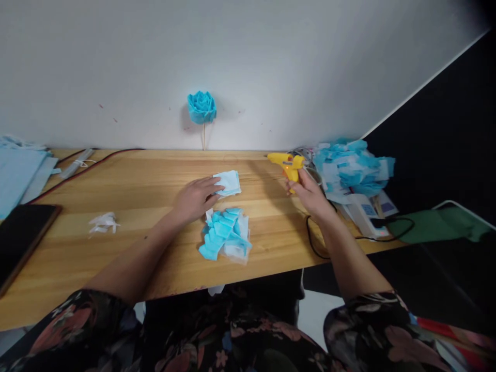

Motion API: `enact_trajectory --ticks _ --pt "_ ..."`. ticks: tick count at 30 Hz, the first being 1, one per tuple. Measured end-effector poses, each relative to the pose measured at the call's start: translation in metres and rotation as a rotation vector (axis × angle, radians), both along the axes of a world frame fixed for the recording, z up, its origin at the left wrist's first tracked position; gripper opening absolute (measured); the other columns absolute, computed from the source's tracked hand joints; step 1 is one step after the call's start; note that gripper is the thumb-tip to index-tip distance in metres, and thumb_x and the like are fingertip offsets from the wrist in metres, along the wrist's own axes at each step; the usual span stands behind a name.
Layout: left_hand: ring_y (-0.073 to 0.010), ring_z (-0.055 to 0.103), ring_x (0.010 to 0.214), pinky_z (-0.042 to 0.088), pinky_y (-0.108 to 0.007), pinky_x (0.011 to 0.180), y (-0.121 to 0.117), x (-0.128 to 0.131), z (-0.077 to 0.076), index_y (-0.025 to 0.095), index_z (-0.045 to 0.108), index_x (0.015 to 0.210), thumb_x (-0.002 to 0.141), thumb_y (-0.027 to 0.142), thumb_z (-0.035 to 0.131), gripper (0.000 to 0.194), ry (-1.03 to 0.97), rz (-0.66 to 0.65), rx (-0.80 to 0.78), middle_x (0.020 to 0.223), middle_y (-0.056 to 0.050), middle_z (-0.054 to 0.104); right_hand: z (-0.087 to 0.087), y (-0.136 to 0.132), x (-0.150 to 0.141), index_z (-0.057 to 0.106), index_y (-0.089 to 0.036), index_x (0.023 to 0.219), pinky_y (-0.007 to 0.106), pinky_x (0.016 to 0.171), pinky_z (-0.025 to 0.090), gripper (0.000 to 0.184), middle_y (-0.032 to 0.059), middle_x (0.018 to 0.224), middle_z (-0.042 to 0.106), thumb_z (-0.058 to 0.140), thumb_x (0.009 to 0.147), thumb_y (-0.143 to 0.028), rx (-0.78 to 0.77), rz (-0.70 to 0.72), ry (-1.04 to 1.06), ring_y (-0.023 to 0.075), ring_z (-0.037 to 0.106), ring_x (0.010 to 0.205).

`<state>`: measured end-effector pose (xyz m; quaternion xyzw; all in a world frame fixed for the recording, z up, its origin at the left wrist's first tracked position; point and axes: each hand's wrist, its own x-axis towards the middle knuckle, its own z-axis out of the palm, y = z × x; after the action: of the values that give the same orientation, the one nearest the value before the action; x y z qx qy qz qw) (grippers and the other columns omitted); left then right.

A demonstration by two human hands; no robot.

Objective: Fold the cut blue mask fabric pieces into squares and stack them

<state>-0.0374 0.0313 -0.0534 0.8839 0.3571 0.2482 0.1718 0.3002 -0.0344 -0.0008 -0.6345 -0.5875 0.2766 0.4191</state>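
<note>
My right hand (306, 194) is wrapped round the handle of a yellow hot glue gun (281, 159), its nozzle pointing left over the table and a small orange light showing on its body. At the left edge of a small stack of pale blue-white fabric squares (230, 182), my left hand (197, 196) has its fingers and thumb closed on the stack. Just below lies a loose pile of bright blue folded pieces (222, 230) with some white ones. Against the wall leans a blue fabric rose (202, 107) on a thin stick.
A heap of blue and white scraps (351, 168) lies at right, beside a white power strip (366, 214) with a black cable. On the left are face masks (17, 173), a dark phone (25, 237), clear glue sticks (77, 163) and a white scrap (104, 222).
</note>
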Motion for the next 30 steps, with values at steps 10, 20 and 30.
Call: enact_trajectory --ticks 10,20,30 --pt "-0.0305 0.058 0.138 0.046 -0.052 0.116 0.001 -0.001 -0.003 0.018 0.073 0.126 0.1 0.036 0.048 0.04 0.021 -0.01 0.04 0.146 -0.013 0.062 0.028 -0.009 -0.013 0.059 -0.025 0.097 0.021 0.049 0.041 0.028 -0.0012 0.083 0.055 0.071 0.075 -0.037 -0.228 0.014 0.775 0.0115 0.049 0.067" --pt "-0.0289 0.059 0.137 0.046 -0.053 0.115 0.001 -0.001 -0.002 0.022 0.073 0.124 0.098 0.035 0.051 0.036 0.014 0.001 0.021 0.146 -0.01 0.063 0.024 -0.009 -0.018 0.06 -0.025 0.098 0.02 0.053 0.042 0.031 -0.002 0.091 0.058 0.075 0.07 -0.028 -0.174 0.032 0.649 0.0094 0.052 0.072" --pt "-0.0292 0.058 0.138 0.046 -0.052 0.116 0.002 -0.001 -0.002 0.022 0.073 0.125 0.097 0.034 0.053 0.037 0.021 0.003 0.006 0.147 -0.01 0.062 0.021 -0.005 -0.018 0.062 -0.027 0.1 0.02 0.058 0.043 0.036 -0.0028 0.093 0.059 0.08 0.069 -0.027 -0.124 0.07 0.679 0.0088 0.052 0.073"
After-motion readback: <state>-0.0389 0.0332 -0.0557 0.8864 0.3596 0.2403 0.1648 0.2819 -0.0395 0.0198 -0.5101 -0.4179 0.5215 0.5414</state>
